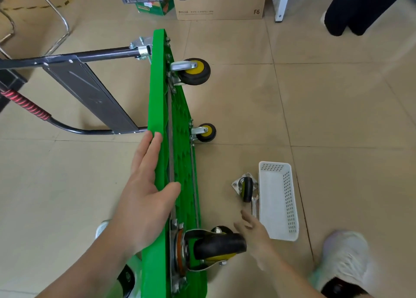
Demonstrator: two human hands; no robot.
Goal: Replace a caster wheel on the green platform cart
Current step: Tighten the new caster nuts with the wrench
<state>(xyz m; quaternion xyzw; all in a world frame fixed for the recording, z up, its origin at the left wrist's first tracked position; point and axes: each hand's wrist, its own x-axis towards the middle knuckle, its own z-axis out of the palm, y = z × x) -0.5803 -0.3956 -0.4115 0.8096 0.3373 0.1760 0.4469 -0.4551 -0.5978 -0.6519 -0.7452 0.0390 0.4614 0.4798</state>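
The green platform cart (pixel 161 108) stands on its long edge, underside facing right. My left hand (pixel 146 192) grips its top edge, fingers flat on the deck side and thumb on the ribbed underside. Three black-and-yellow casters are mounted: a far one (pixel 194 71), a middle one (pixel 204 132) and a near one (pixel 219 246). A loose caster (pixel 246 188) lies on the floor to the right, with a wrench (pixel 254 205) beside it. My right hand (pixel 254 232), blurred, hovers just right of the near caster with fingers loosely spread and nothing in it.
A white perforated basket (pixel 279 198) sits on the tiled floor right of the loose caster. The cart's black folding handle (pixel 85 88) extends left. A cardboard box (pixel 220 2) and a crate stand at the back. My shoe (pixel 344 252) is at the lower right.
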